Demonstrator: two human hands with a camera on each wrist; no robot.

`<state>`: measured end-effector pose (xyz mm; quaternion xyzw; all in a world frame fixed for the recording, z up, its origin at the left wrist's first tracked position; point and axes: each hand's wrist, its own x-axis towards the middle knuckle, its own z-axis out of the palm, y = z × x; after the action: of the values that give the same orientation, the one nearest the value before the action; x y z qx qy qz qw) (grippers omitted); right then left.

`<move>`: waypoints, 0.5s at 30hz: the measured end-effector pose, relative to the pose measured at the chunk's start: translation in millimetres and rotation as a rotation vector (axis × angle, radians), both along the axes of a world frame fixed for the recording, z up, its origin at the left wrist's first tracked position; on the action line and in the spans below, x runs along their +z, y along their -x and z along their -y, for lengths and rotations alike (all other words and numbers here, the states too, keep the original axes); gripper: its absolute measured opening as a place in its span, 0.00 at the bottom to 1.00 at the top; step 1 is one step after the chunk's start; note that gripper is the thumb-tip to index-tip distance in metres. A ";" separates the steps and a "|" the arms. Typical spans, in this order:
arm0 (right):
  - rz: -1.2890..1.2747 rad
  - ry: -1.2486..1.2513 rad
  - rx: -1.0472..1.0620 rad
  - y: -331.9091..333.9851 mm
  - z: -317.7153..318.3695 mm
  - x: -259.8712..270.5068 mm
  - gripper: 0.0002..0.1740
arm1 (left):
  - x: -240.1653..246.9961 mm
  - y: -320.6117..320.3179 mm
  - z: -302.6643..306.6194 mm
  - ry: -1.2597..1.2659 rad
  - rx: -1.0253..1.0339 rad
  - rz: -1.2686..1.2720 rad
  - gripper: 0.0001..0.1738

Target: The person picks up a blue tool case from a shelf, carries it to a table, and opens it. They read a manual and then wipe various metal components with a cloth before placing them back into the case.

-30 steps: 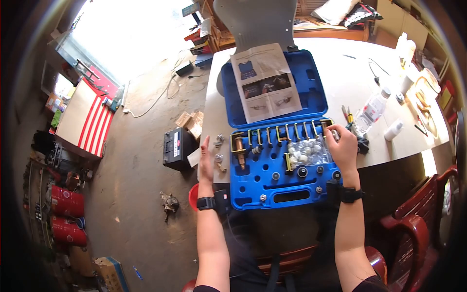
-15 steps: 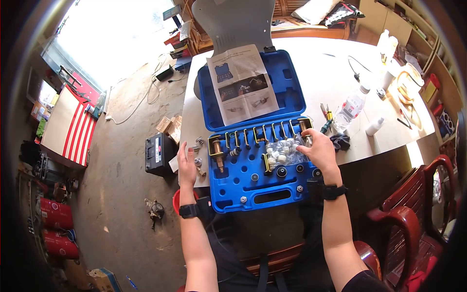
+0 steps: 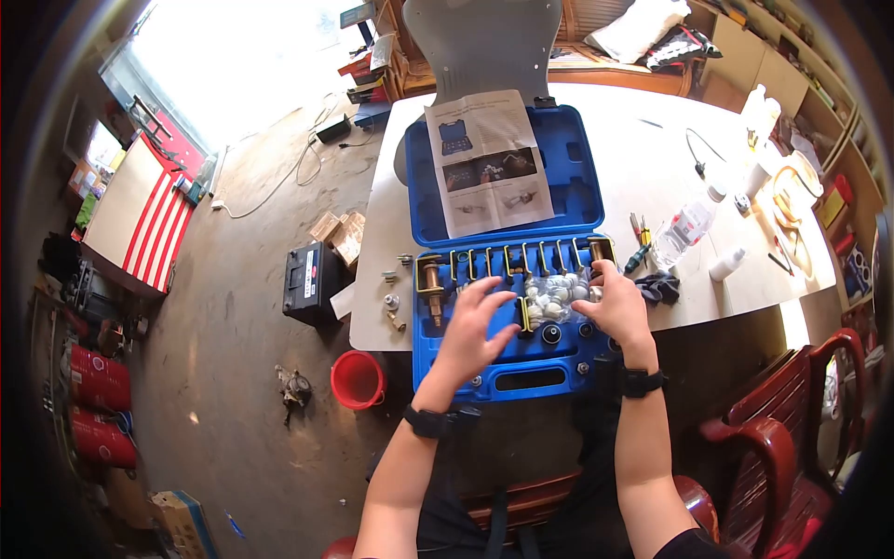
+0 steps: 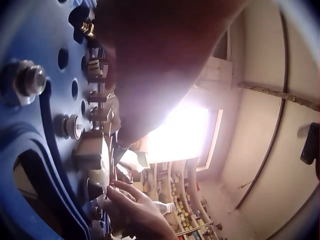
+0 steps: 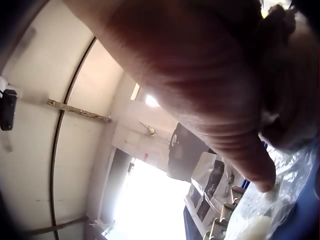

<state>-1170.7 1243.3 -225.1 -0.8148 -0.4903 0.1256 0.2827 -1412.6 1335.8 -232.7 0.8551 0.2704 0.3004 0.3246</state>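
Observation:
In the head view my left hand (image 3: 473, 337) hangs over the left part of a blue tool case (image 3: 430, 373), fingers spread, thumb apart, holding nothing. My right hand (image 3: 618, 307) is at the right end of a clear plastic bag (image 3: 549, 296) of white round parts. Its thumb tip lies at the bag's film in the right wrist view, with thumb and forefinger apart in the head view. A row of brass-coloured brackets (image 3: 507, 259) stands along the tray's back. A copper-coloured clamp-like tool (image 3: 431, 279) sits at the left.
A printed sheet (image 3: 489, 168) leans in the raised lid. Right of the case are screwdrivers (image 3: 639, 233), a dark cloth (image 3: 658, 288), a water bottle (image 3: 687, 226) and a small white bottle (image 3: 726, 265). Loose metal fittings (image 3: 391, 302) lie left. A red bucket (image 3: 358, 380) stands on the floor.
My left hand has swung from beside the case's left edge to over the tray. The right hand has come from the far right corner of the tray to the bag's right end.

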 end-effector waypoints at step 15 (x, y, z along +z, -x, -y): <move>0.091 0.002 -0.025 8.5 -10.4 -7.5 0.25 | -17.3 -37.8 20.9 -0.317 -0.026 -0.081 0.24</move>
<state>-1179.2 1253.6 -232.6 -0.8260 -0.4923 0.0852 0.2608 -1374.7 1314.9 -250.0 0.9104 0.2214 0.3005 0.1781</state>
